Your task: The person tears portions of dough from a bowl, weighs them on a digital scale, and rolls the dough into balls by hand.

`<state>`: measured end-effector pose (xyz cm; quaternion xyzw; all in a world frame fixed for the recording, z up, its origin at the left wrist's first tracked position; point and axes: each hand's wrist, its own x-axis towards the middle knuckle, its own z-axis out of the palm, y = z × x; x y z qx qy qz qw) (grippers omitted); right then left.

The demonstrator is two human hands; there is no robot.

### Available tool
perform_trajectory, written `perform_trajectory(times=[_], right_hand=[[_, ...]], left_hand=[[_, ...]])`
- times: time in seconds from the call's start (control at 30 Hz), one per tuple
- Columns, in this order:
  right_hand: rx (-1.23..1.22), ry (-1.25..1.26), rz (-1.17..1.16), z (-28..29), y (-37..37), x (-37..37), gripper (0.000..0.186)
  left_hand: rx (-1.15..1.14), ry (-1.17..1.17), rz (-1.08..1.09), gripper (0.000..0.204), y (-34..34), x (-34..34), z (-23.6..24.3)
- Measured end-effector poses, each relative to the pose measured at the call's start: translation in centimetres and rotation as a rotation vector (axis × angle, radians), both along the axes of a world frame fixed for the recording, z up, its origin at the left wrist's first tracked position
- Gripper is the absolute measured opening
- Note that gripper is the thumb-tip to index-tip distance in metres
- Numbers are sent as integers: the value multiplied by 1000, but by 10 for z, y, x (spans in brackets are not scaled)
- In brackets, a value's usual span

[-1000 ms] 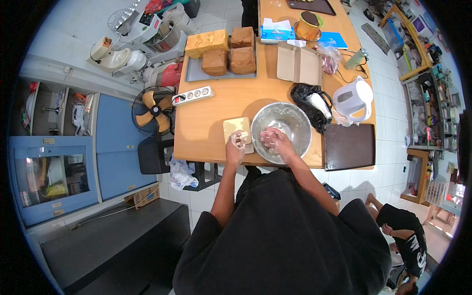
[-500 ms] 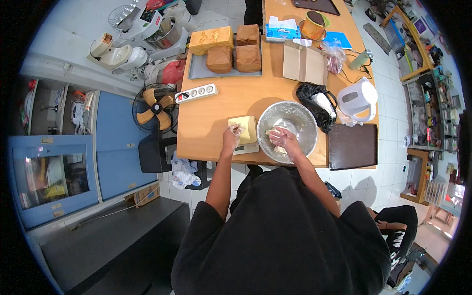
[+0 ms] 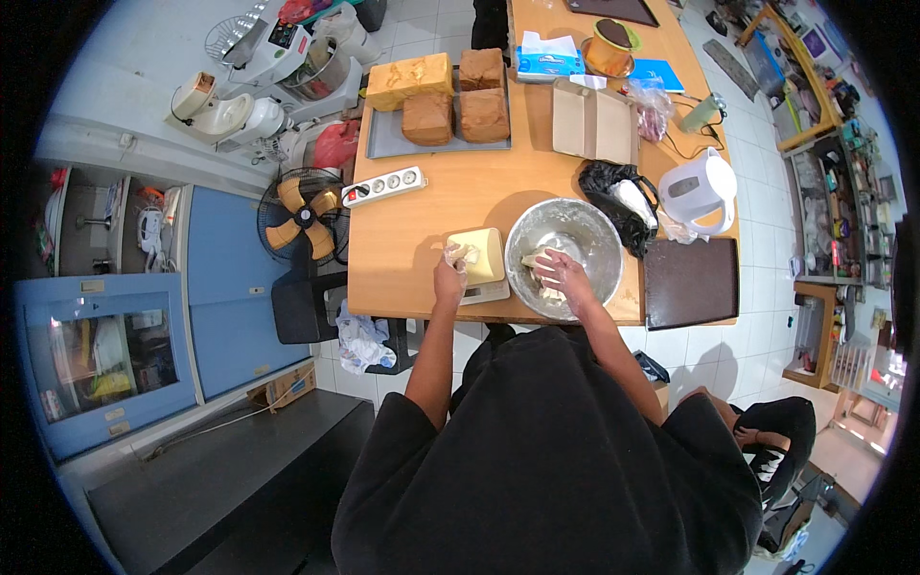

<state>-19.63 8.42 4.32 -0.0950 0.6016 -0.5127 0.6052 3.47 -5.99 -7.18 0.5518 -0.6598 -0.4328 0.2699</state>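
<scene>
Dough (image 3: 553, 296) in one bowl (image 3: 602, 247), four loaves (image 3: 427, 117); right hand (image 3: 567, 279) splayed, left hand's (image 3: 449, 276) grip unclear

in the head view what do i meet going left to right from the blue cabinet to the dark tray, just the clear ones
Blue cabinet → fan → power strip → left hand → bowl → dark tray.

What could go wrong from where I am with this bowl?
The round silver metal bowl sits close to the front edge of the light-brown table; a careless tug by the right hand might slide it off. The left hand, seemingly coated with something pale, could smear the square yellow scale top.
</scene>
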Motion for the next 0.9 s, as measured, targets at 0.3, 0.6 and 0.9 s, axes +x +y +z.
perform_trajectory(times=[0.3, 0.6, 0.9], right_hand=[[10, 26, -12, -18, 8, -14, 42], [52, 101, -8, -33, 20, -24, 43], [43, 313, 35, -42, 23, -18, 36]], left_hand=[[11, -353, -83, 33, -5, 4, 18], [104, 22, 34, 27, -2, 8, 37], [237, -17, 78, 26, 33, 14, 43]])
